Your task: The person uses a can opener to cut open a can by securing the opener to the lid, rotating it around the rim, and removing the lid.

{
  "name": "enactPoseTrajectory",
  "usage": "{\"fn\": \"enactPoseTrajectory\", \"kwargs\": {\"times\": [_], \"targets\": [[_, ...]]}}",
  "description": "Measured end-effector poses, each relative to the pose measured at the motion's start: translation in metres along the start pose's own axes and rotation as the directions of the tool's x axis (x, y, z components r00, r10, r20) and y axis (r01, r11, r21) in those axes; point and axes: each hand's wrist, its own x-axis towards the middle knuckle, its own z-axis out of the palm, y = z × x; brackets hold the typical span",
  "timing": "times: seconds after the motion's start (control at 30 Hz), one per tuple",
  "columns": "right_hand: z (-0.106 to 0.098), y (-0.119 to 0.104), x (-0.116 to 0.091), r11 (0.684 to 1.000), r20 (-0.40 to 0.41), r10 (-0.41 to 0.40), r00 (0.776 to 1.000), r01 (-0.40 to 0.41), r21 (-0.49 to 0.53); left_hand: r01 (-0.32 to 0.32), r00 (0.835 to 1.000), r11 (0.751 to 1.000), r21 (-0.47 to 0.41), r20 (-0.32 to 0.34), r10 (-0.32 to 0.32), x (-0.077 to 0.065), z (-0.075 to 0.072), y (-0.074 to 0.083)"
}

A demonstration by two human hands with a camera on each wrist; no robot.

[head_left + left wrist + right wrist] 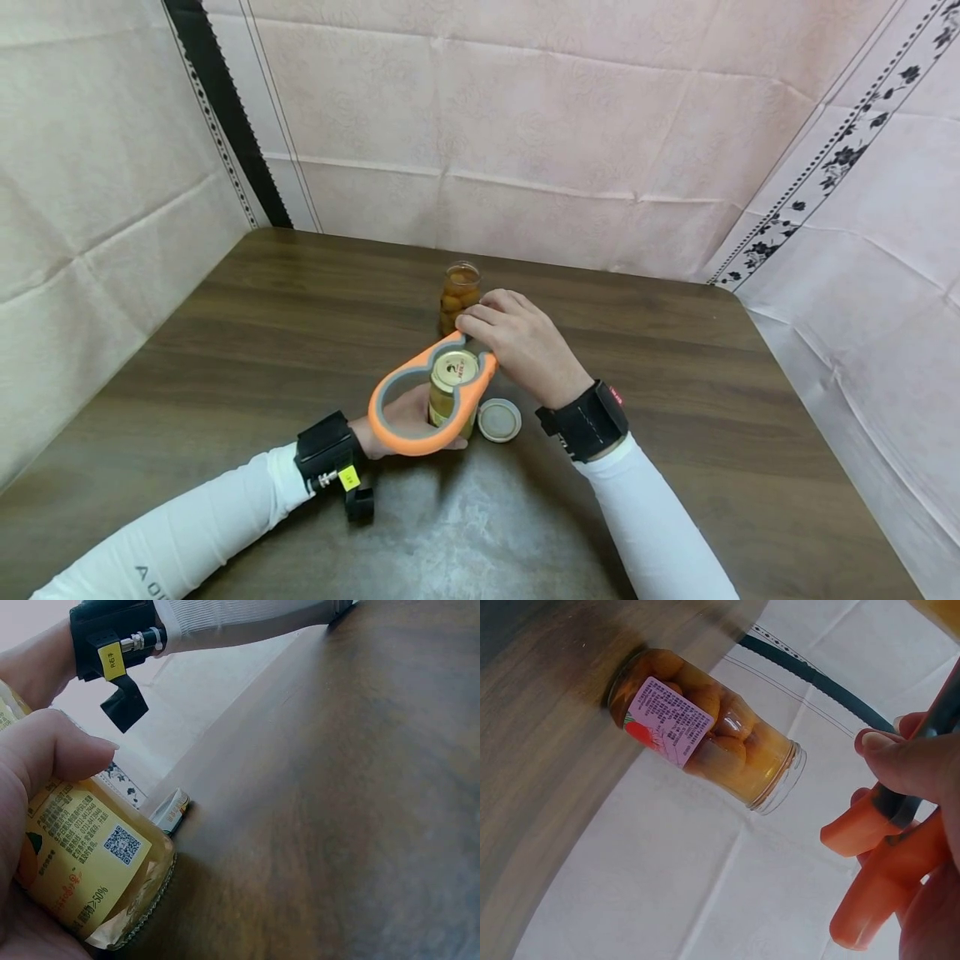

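My left hand (408, 410) wraps round a glass jar (440, 403) with a yellow label and a gold lid (454, 367). In the left wrist view, the thumb lies across this jar (94, 859), which is tilted there and shows a QR code. An orange and grey jar opener (380, 408) surrounds the lid in the head view, its wide loop toward the left wrist. At the other end, my right hand (525, 342) grips the opener's two arms. The right wrist view shows thumb and fingers on it, with two orange ends (866, 904) sticking out.
Behind the hands stands a lidless jar (459, 298) of round amber fruit, with a pink label (667, 720). One loose lid (499, 420) lies upside down right of the held jar. Cloth hangs behind the wooden table (675, 358) and at both sides.
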Motion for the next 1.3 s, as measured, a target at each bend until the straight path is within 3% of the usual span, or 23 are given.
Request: {"fn": "enactPoseTrajectory", "kwargs": {"times": [0.03, 0.1, 0.13, 0.2, 0.23, 0.3, 0.33, 0.37, 0.4, 0.43, 0.47, 0.53, 0.6, 0.67, 0.7, 0.77, 0.8, 0.83, 0.9, 1.0, 1.17, 1.2, 1.3], "targets": [[0.000, 0.000, 0.000, 1.000, -0.001, -0.002, 1.000, 0.002, 0.002, -0.002, 1.000, 1.000, 0.001, 0.014, 0.002, 0.000, 0.000, 0.000], [0.001, 0.001, 0.000, 1.000, -0.005, -0.006, 1.000, 0.006, 0.010, -0.018, 1.000, 0.993, 0.116, 0.013, 0.016, -0.001, 0.004, 0.003], [0.001, 0.001, 0.000, 1.000, -0.009, -0.008, 1.000, 0.008, 0.013, -0.029, 0.999, 0.995, 0.100, 0.029, 0.026, -0.001, 0.003, 0.003], [0.002, 0.001, 0.001, 1.000, -0.015, -0.014, 1.000, 0.014, 0.017, 0.021, 0.996, 0.984, -0.176, 0.088, -0.005, -0.002, 0.007, 0.006], [0.003, 0.002, 0.001, 1.000, -0.017, -0.017, 1.000, 0.017, 0.018, 0.047, 0.994, 0.956, -0.288, 0.110, -0.015, -0.002, 0.009, 0.008], [0.003, 0.002, 0.001, 0.999, -0.020, -0.024, 1.000, 0.024, 0.025, 0.095, 0.989, 0.860, -0.501, 0.148, -0.023, -0.002, 0.009, 0.007], [0.003, 0.003, 0.001, 0.999, -0.020, -0.026, 0.999, 0.027, 0.028, 0.091, 0.990, 0.871, -0.482, 0.141, -0.025, -0.002, 0.010, 0.008], [0.004, 0.003, 0.002, 0.999, -0.020, -0.029, 0.999, 0.030, 0.033, 0.079, 0.993, 0.910, -0.407, 0.115, -0.035, -0.003, 0.014, 0.010], [0.004, 0.003, 0.002, 0.999, -0.021, -0.033, 0.999, 0.034, 0.037, 0.040, 0.996, 0.973, -0.226, 0.082, -0.021, -0.002, 0.014, 0.010], [0.004, 0.003, 0.002, 0.998, -0.022, -0.036, 0.999, 0.037, 0.043, 0.010, 0.999, 0.999, -0.032, 0.044, -0.009, -0.002, 0.015, 0.010], [0.004, 0.004, 0.002, 0.998, -0.024, -0.039, 0.999, 0.040, 0.046, -0.002, 1.000, 0.993, 0.120, 0.012, 0.001, -0.002, 0.015, 0.010], [0.005, 0.005, 0.002, 0.998, -0.027, -0.043, 0.999, 0.044, 0.052, 0.016, 0.999, 0.967, 0.254, -0.033, -0.008, -0.002, 0.018, 0.013], [0.005, 0.005, 0.003, 0.997, -0.029, -0.043, 0.999, 0.045, 0.059, 0.016, 1.000, 0.978, 0.208, -0.023, -0.011, -0.001, 0.019, 0.014], [0.005, 0.006, 0.003, 0.997, -0.027, -0.043, 0.999, 0.044, 0.064, 0.018, 0.999, 1.000, -0.002, 0.029, -0.018, -0.001, 0.020, 0.016], [0.005, 0.006, 0.003, 0.997, -0.024, -0.041, 0.999, 0.043, 0.067, 0.031, 0.998, 0.989, -0.144, 0.065, -0.022, -0.001, 0.021, 0.017], [0.005, 0.006, 0.004, 0.997, -0.016, -0.039, 0.999, 0.040, 0.072, 0.059, 0.990, 0.922, -0.382, 0.140, -0.005, 0.000, 0.022, 0.017], [0.005, 0.006, 0.004, 0.997, -0.013, -0.039, 0.999, 0.040, 0.072, 0.102, 0.984, 0.836, -0.540, 0.178, -0.006, 0.000, 0.023, 0.017], [0.005, 0.006, 0.004, 0.997, -0.010, -0.039, 0.999, 0.040, 0.073, 0.151, 0.978, 0.727, -0.670, 0.210, -0.010, 0.000, 0.024, 0.018], [0.005, 0.006, 0.004, 0.997, -0.009, -0.039, 0.999, 0.040, 0.073, 0.217, 0.969, 0.555, -0.803, 0.247, -0.020, 0.001, 0.025, 0.019], [0.006, 0.007, 0.004, 0.997, -0.018, -0.044, 0.999, 0.045, 0.069, 0.272, 0.961, 0.383, -0.883, 0.268, -0.066, 0.000, 0.028, 0.021], [0.009, 0.007, 0.004, 0.997, -0.032, -0.052, 0.998, 0.054, 0.055, 0.336, 0.938, 0.122, -0.934, 0.321, -0.130, 0.000, 0.027, 0.022], [0.009, 0.007, 0.004, 0.997, -0.032, -0.053, 0.998, 0.054, 0.049, 0.340, 0.936, 0.083, -0.937, 0.328, -0.130, 0.001, 0.027, 0.022], [0.009, 0.007, 0.004, 0.998, -0.029, -0.052, 0.998, 0.053, 0.035, 0.345, 0.932, 0.017, -0.938, 0.341, -0.120, 0.002, 0.026, 0.020]]}}
